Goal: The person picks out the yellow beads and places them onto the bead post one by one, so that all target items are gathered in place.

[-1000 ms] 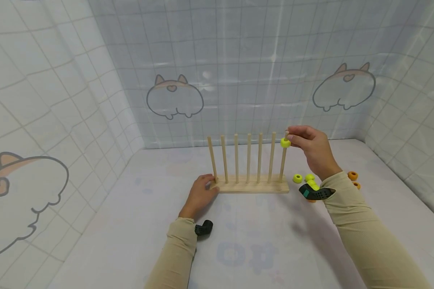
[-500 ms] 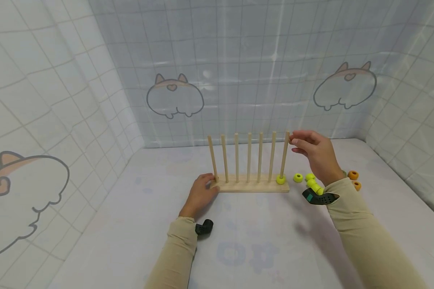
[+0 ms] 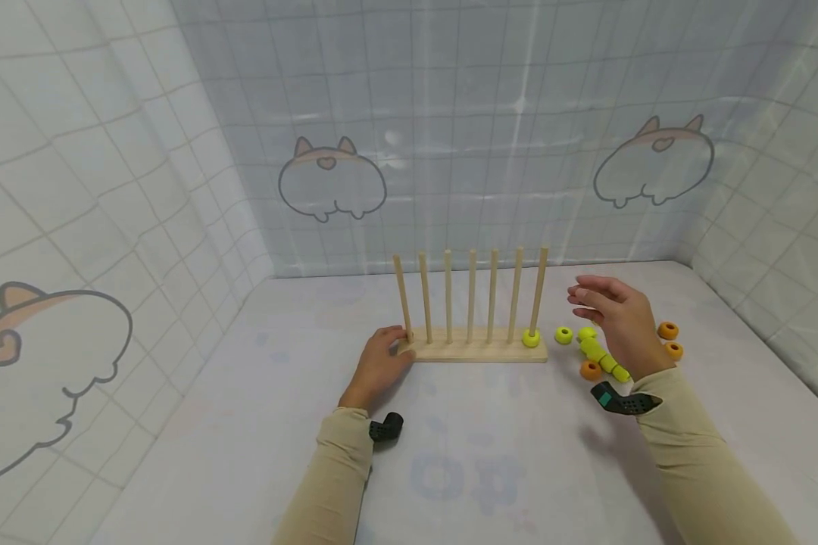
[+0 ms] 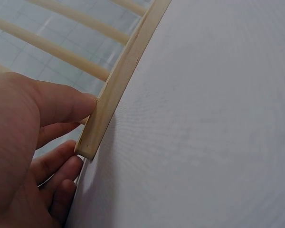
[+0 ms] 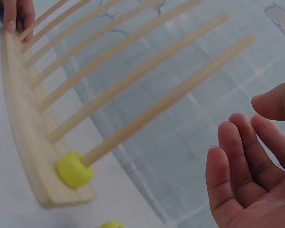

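A wooden peg rack (image 3: pixel 470 351) stands on the white surface, with a row of upright pegs on a flat base. One yellow bead (image 3: pixel 531 339) sits at the foot of the rightmost peg; the right wrist view shows this yellow bead (image 5: pixel 75 170) around the peg, resting on the base. My left hand (image 3: pixel 376 369) grips the left end of the base, thumb on the front edge and fingers at the end and behind. To the right of the rack, my right hand (image 3: pixel 616 322) hangs in the air, holding nothing, its fingers loosely bent and thumb apart.
Right of the rack lie a single yellow bead (image 3: pixel 563 335) and a line of several yellow beads (image 3: pixel 603 359). An orange bead (image 3: pixel 591 370) is in front of them. Two more orange beads (image 3: pixel 668 330) lie beyond my right wrist. A tiled-pattern backdrop (image 3: pixel 450 151) surrounds the surface.
The yellow bead, near the top of the rightmost peg a second ago, has dropped to the base. My right hand has moved right and down, away from the peg. My left hand stays put.
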`<state>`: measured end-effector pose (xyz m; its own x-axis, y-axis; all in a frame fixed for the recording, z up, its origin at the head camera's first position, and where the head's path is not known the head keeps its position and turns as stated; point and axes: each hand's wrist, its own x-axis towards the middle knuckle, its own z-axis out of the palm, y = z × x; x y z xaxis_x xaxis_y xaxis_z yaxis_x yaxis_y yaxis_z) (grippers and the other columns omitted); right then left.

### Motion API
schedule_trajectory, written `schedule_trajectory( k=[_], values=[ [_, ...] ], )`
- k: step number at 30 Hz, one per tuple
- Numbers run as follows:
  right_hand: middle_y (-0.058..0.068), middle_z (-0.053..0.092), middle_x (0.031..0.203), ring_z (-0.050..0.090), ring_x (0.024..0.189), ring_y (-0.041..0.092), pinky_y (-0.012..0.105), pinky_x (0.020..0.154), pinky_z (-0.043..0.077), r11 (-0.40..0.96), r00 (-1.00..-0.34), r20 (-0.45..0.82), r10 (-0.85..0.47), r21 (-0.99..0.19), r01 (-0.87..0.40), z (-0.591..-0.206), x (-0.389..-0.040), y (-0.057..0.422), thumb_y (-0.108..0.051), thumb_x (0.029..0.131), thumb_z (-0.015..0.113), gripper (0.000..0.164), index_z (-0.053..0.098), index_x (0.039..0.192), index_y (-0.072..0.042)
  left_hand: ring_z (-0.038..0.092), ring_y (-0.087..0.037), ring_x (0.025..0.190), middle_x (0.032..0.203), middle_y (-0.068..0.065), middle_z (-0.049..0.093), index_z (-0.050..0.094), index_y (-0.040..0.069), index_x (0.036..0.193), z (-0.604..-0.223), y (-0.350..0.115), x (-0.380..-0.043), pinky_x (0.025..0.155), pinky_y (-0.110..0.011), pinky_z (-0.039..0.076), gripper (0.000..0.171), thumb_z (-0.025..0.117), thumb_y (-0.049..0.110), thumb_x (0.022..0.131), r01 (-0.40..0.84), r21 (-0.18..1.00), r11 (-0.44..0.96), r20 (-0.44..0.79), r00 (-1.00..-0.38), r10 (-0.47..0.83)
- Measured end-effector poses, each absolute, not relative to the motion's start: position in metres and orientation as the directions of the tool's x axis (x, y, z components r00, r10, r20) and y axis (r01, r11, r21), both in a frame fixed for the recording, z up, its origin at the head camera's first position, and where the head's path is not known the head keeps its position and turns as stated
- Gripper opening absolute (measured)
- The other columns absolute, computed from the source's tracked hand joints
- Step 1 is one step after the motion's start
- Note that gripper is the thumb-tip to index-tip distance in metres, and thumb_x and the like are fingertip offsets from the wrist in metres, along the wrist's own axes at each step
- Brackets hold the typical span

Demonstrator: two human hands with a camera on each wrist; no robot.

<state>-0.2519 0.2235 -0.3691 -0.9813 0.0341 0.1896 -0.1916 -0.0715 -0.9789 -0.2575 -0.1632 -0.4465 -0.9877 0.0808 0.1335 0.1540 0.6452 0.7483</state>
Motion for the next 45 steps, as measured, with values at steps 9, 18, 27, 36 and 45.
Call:
schedule_trajectory(
  k=[9,18,27,36,45],
  values=[
    [0.008,0.067,0.113,0.067,0.101,0.016,0.021,0.083,0.055,-0.071,-0.983,0.183,0.028,-0.980,-0.184,-0.381,-0.248,0.237,-0.022,0.096,0.069,0.034,0.061,0.124,-0.004,0.042,-0.034,0.137,0.145,-0.012,0.050,0.065,0.004,0.131,-0.449,-0.164,-0.259,0.113,-0.049,0.033,0.043,0.067,0.019,0.091,0.158,0.747,0.646,0.141,-0.987,0.078],
    [0.002,0.069,0.109,0.068,0.095,0.011,0.019,0.081,0.055,-0.003,-0.986,0.163,0.024,-0.987,-0.163,-0.394,-0.240,0.255,-0.023,0.098,0.067,0.033,0.060,0.125,-0.005,0.042,-0.035,0.137,0.144,-0.013,0.051,0.065,0.003,0.130,-0.447,-0.164,-0.260,0.113,-0.051,0.032,0.042,0.067,0.018,0.091,0.175,0.746,0.642,0.160,-0.984,0.082],
    [0.001,0.068,0.112,0.067,0.096,0.007,0.019,0.079,0.055,0.163,-0.982,0.185,0.038,-0.971,-0.177,-0.404,-0.231,0.273,-0.026,0.100,0.064,0.033,0.061,0.125,-0.005,0.041,-0.034,0.138,0.145,-0.012,0.050,0.064,0.004,0.132,-0.453,-0.163,-0.257,0.114,-0.050,0.032,0.044,0.067,0.020,0.091,0.164,0.732,0.661,0.140,-0.986,0.090],
    [-0.007,0.069,0.107,0.066,0.094,0.005,0.017,0.080,0.055,0.223,-0.989,0.142,0.049,-0.966,-0.128,-0.406,-0.226,0.287,-0.028,0.100,0.064,0.031,0.059,0.125,-0.010,0.041,-0.036,0.137,0.145,-0.014,0.050,0.064,0.003,0.131,-0.447,-0.165,-0.253,0.113,-0.052,0.032,0.042,0.066,0.020,0.093,0.179,0.734,0.655,0.162,-0.983,0.086],
    [-0.004,0.072,0.101,0.069,0.091,0.006,0.019,0.077,0.056,0.026,-0.983,0.159,0.090,-0.987,-0.157,-0.414,-0.218,0.295,-0.018,0.096,0.070,0.027,0.065,0.120,-0.007,0.039,-0.034,0.140,0.148,-0.011,0.048,0.062,0.005,0.134,-0.449,-0.163,-0.253,0.115,-0.050,0.030,0.045,0.066,0.021,0.093,0.154,0.737,0.658,0.134,-0.988,0.081]
  ],
)
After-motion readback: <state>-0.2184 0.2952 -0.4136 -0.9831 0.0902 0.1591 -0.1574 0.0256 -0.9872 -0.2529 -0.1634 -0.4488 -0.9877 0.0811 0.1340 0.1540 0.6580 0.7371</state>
